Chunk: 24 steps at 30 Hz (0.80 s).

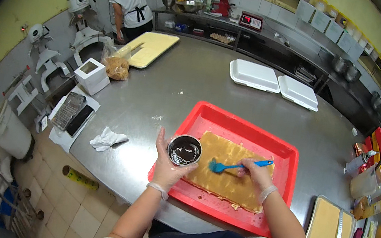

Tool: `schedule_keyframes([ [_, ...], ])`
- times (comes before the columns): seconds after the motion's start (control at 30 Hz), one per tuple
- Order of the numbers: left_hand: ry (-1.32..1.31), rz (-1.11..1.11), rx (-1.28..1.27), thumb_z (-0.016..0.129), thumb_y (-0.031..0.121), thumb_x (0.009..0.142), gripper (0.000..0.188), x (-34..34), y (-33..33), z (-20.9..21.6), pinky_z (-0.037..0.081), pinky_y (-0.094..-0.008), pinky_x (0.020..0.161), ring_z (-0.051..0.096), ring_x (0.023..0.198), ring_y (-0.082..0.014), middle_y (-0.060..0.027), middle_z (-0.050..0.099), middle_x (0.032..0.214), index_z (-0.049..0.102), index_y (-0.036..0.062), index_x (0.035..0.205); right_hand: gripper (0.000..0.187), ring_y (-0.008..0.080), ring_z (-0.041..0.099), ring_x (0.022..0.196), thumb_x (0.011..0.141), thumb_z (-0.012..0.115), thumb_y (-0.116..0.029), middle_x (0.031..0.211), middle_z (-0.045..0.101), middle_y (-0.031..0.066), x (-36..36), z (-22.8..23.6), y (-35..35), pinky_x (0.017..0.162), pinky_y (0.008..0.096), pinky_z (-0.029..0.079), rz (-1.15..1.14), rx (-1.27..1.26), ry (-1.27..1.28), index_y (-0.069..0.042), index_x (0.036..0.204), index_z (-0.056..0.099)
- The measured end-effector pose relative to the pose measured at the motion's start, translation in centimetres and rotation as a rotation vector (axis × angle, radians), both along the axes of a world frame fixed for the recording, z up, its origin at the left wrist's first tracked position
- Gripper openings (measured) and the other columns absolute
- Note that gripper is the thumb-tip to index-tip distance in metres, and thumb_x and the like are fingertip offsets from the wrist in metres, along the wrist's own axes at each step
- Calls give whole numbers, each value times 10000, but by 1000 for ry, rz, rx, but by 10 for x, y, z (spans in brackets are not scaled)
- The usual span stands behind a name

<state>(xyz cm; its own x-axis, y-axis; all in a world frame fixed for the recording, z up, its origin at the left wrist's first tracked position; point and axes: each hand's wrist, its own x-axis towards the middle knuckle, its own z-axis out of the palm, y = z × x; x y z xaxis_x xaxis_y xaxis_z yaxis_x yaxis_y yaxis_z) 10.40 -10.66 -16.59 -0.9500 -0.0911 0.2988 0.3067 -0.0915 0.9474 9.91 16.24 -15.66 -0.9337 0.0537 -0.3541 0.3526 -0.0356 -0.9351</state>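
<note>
My left hand (169, 169), in a clear glove, is wrapped round a metal cup (184, 150) of dark, glossy liquid, held over the left side of a red tray (285, 185). In my gloved right hand (257, 174) is the handle of a blue pastry brush (238, 166). The brush's bristles are low over a flat rectangular sheet cake (219, 187); whether they touch it I cannot tell. Golden brown with paler streaks, the cake lies inside the tray, and crumbs show along its near edge.
Left on the steel table (155, 88) are a crumpled white cloth (109, 139), a calculator (70, 111), a white box (92, 76) and a bag of crumbs (117, 67). Two foam containers (255, 75) stand at the back. A long knife (338, 234) rests on a cake tray at right. Another person (133, 6) stands far left.
</note>
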Motion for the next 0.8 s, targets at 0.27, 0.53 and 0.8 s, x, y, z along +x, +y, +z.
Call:
schedule_keyframes([
  [0.27,47,-64,-29,903,112,532,1298,-26,-72,27,439,-380,1015,513,1171,-245,-121,449,1267,22,196,1482,196,138,596,659,877,596,-193,732,632,61,11,14,-47,673,271,477,-70,44,-31,-8,830,644],
  [0.53,72,-270,-123,899,172,566,1293,-39,-129,18,414,-376,1024,501,1192,-269,-150,443,1265,-20,139,1475,159,143,590,646,873,602,-150,699,617,59,25,34,-81,635,270,471,-148,191,0,-10,812,648],
  [0.8,129,-466,-275,914,223,542,1314,-44,-132,22,372,-393,1049,485,1210,-272,-154,464,1272,0,138,1483,135,141,599,692,868,612,-135,752,629,64,28,104,-148,668,276,480,-224,56,364,-7,848,651],
])
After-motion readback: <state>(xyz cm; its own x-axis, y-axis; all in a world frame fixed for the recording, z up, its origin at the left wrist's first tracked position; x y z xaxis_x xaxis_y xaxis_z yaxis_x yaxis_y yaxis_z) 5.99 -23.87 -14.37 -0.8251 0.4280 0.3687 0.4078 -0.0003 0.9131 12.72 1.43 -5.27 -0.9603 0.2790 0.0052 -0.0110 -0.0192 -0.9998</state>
